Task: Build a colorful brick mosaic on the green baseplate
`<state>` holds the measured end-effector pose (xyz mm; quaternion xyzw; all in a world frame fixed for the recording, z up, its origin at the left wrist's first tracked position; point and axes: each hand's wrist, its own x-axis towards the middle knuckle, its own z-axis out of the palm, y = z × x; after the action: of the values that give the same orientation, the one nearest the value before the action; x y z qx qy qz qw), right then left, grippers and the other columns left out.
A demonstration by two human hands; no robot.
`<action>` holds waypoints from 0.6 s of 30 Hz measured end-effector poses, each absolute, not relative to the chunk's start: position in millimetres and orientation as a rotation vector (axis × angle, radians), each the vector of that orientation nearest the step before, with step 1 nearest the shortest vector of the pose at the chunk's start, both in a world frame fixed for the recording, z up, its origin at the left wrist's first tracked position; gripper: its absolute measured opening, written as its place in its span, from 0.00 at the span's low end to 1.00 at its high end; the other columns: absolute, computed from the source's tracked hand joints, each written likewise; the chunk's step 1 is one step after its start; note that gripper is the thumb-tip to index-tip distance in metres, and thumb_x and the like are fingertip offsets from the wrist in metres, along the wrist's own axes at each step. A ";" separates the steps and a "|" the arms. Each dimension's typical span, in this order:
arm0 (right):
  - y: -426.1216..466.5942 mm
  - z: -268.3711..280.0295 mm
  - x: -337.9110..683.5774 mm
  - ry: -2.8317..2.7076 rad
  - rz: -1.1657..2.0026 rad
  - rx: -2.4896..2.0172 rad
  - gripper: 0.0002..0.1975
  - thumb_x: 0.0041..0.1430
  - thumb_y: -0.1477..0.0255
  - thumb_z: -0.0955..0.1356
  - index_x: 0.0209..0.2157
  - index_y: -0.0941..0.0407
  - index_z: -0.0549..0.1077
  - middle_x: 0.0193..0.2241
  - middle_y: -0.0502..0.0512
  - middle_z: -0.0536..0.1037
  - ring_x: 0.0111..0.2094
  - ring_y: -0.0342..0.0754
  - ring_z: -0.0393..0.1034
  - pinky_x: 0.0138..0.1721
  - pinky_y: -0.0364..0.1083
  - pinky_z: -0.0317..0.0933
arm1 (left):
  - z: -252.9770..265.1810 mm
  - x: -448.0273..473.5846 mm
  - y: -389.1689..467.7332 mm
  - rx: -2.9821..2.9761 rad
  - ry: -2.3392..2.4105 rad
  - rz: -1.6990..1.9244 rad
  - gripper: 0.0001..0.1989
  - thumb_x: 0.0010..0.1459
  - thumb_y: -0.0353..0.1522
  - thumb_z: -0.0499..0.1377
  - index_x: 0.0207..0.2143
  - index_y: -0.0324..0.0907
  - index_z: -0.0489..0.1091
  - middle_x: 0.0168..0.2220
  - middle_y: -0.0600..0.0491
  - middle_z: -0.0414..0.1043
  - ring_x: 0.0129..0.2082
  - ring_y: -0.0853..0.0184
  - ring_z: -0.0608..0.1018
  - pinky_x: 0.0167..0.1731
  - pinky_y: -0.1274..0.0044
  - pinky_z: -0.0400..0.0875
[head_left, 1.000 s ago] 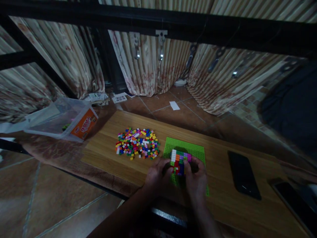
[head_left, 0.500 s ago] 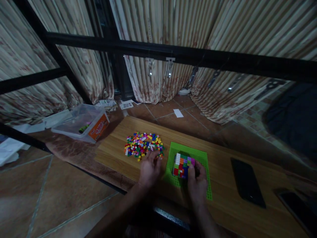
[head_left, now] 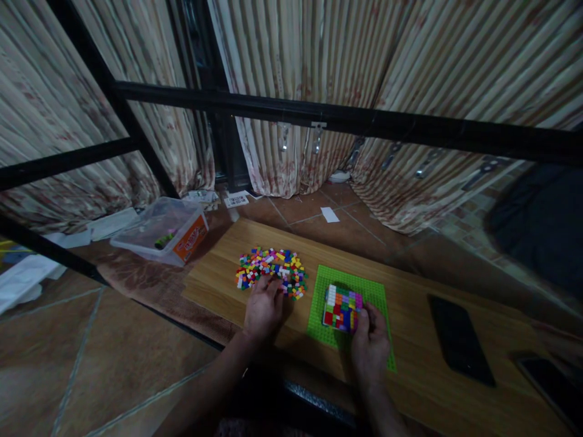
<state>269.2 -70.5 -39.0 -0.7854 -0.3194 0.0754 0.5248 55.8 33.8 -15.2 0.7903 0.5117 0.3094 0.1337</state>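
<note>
My left hand [head_left: 264,309] reaches into the near edge of a loose pile of small coloured toy bricks [head_left: 268,261]. Its fingers are bent and a little apart among the pieces, and no brick shows clearly in them. My right hand [head_left: 371,340] grips the right side of a flat block of joined bricks [head_left: 341,308], thumb on the near side and fingers behind. White, red, orange, green, blue and purple pieces make up its top. The block is over a green studded baseplate [head_left: 323,279]; whether it touches the plate I cannot tell.
All this is on a wooden board [head_left: 218,267]. Dark flat phone-like slabs [head_left: 460,340] lie at its right. A clear plastic tub [head_left: 159,227] with an orange label stands at the left. A black metal rail [head_left: 291,109] crosses in front of striped curtains [head_left: 337,54].
My left hand has shifted left along the near edge of the pile, and bricks there lie differently. My right hand keeps hold of the block. The whole view has shifted slightly.
</note>
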 end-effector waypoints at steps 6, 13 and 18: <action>-68.7 -41.6 270.1 -0.769 0.175 -1.865 0.26 0.59 0.54 0.61 0.48 0.60 0.71 0.44 0.63 0.76 0.45 0.54 0.69 0.47 0.52 0.61 | -13.3 56.3 40.8 2.335 1.494 0.828 0.09 0.59 0.29 0.54 0.39 0.43 0.72 0.45 0.47 0.69 0.43 0.60 0.73 0.45 0.67 0.69; -66.9 -39.4 269.8 -0.749 0.194 -1.827 0.26 0.58 0.54 0.62 0.47 0.61 0.72 0.43 0.64 0.76 0.43 0.54 0.70 0.46 0.52 0.62 | -14.8 57.8 41.4 2.329 1.445 0.903 0.07 0.58 0.29 0.54 0.35 0.43 0.72 0.42 0.49 0.71 0.41 0.62 0.73 0.44 0.69 0.69; -66.9 -39.1 270.4 -0.728 0.216 -1.780 0.26 0.57 0.54 0.63 0.47 0.61 0.72 0.44 0.63 0.76 0.43 0.53 0.70 0.46 0.52 0.62 | -13.1 59.0 43.2 2.348 1.421 0.941 0.06 0.58 0.29 0.54 0.33 0.44 0.71 0.42 0.49 0.72 0.42 0.61 0.73 0.43 0.69 0.69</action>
<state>270.4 -66.9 -39.1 -0.7574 -0.3098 0.0918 0.5675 59.0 43.2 -13.1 0.8033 0.4863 0.3222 0.1199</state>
